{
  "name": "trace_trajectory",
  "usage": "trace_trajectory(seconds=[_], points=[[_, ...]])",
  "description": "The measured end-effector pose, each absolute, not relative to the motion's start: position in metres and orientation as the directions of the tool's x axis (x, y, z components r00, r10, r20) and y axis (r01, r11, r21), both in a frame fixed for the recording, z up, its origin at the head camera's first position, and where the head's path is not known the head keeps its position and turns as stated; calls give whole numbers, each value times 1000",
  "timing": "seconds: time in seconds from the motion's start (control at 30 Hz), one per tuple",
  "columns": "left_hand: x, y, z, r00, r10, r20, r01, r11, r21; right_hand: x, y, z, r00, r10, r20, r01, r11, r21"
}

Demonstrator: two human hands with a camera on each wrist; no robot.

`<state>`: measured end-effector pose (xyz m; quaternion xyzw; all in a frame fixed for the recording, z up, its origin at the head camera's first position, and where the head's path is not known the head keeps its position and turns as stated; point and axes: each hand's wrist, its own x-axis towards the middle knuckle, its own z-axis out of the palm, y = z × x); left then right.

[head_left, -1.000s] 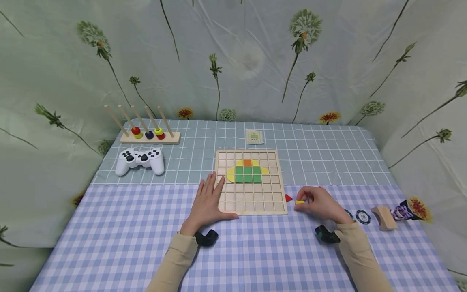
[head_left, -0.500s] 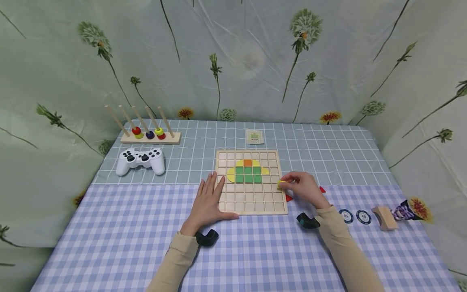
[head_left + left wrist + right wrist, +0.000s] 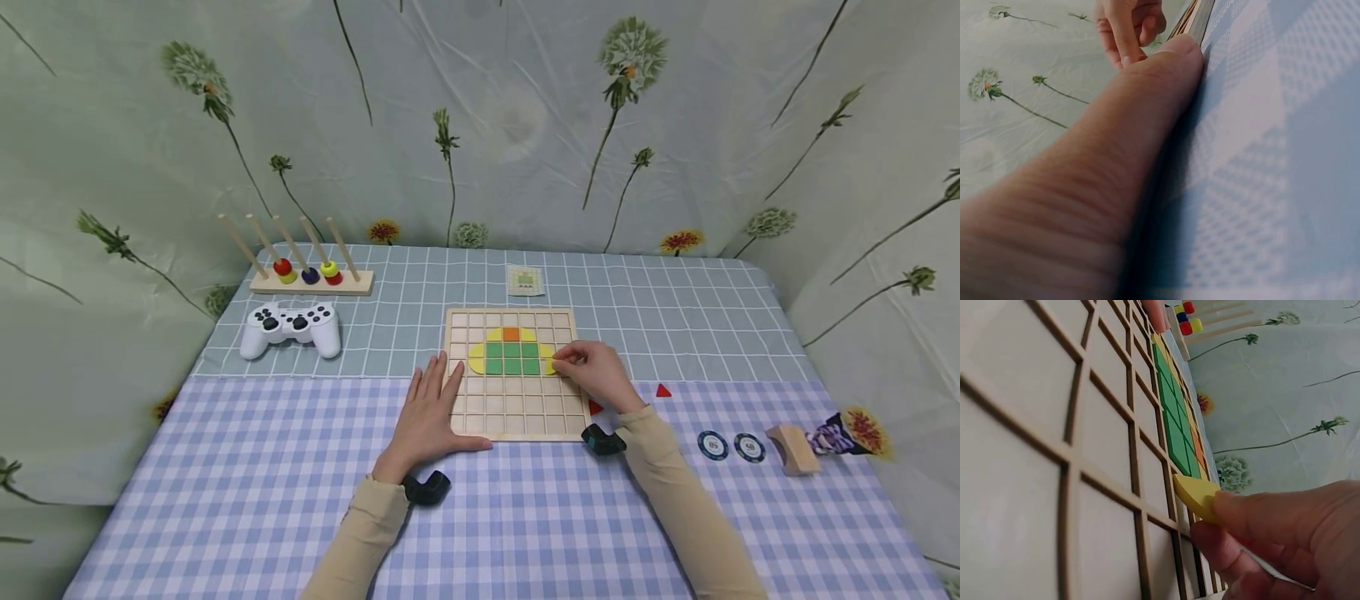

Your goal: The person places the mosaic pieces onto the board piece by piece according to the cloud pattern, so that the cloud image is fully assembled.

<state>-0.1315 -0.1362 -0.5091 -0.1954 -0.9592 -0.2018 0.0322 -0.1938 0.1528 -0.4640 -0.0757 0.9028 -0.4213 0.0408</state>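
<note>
A wooden grid board (image 3: 517, 425) lies mid-table with green squares (image 3: 512, 358), an orange square (image 3: 511, 334) and yellow rounded pieces (image 3: 476, 358) set in its cells. My left hand (image 3: 426, 417) rests over the board's left edge, fingers spread and straight, thumb along the near edge. Between thumb and fingers my right hand (image 3: 596, 375) pinches a yellow quarter-round tile (image 3: 1197, 494). That tile is tilted in the right wrist view, at the right end of the lowest green row. The left wrist view is mostly filled by my left thumb (image 3: 1129, 112).
Red triangles lie right of the board, one (image 3: 663, 390) on the cloth and one (image 3: 596, 407) by the board's edge. Further right are poker chips (image 3: 712, 445) and a wooden arch block (image 3: 793, 450). Behind stand a pattern card (image 3: 525, 281), a game controller (image 3: 290, 327) and a peg stacker (image 3: 311, 285).
My right hand has carried the yellow tile from the cloth right of the board, up and left onto the grid beside the green squares. My left hand has stayed put.
</note>
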Motion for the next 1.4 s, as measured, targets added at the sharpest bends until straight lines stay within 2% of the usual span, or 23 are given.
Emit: trace_trajectory(seconds=[0.5,0.77,1.2,1.4], points=[[-132,-135,-510,-925,362,113,378,848,372,-197,143,-466,-990,-131,-53,-43,634,-772],[-131,-134,-509,-919,372,133,394,841,370,-194,145,-466,-991,-127,-37,-55,651,-757],[-132,-133,-507,-916,376,141,401,840,365,-175,184,-466,-987,-153,-56,-65,685,-725],[-132,-136,-507,-917,368,152,398,840,367,-165,203,-460,-963,-258,-78,-135,712,-689]])
